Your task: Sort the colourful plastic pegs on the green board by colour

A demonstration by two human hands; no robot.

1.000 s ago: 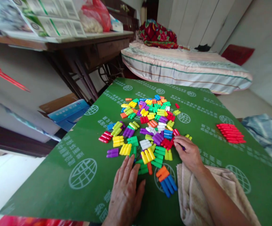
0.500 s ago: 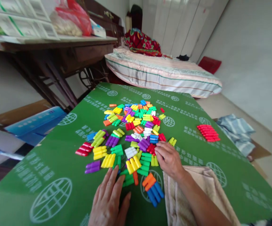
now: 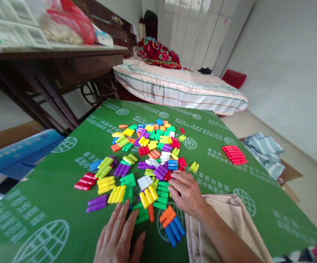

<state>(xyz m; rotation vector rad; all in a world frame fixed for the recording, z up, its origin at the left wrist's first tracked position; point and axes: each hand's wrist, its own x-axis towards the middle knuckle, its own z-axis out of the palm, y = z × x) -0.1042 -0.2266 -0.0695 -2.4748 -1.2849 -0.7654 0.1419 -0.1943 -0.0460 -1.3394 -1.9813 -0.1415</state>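
Note:
Bright plastic toy building pieces, shaped like joined rounded tubes, lie in a loose heap on the green tabletop [image 3: 202, 136]. My left hand [image 3: 117, 233] rests flat and open at the near side, its fingertips beside a green piece [image 3: 128, 194]. At the heap's right edge, my right hand [image 3: 186, 193] has its fingers bent inward and down; what they hold, if anything, is hidden. Close to its fingertips are a red piece [image 3: 168, 176] and stacked green pieces [image 3: 162, 195]. Between the hands lie a yellow piece [image 3: 148, 197] and an orange piece joined to a blue one [image 3: 175, 231].
A row of red pieces [image 3: 234, 155] lies apart at the right. A beige cloth [image 3: 226, 223] is under my right forearm. Beyond the table stand a bed [image 3: 180, 86] and, at left, a dark sewing-machine table [image 3: 65, 58] with bags and boxes.
The view has shifted, moving the scene leftward. My right hand has come slightly nearer to me, and now covers a lime piece that showed beside it. My left hand stays flat.

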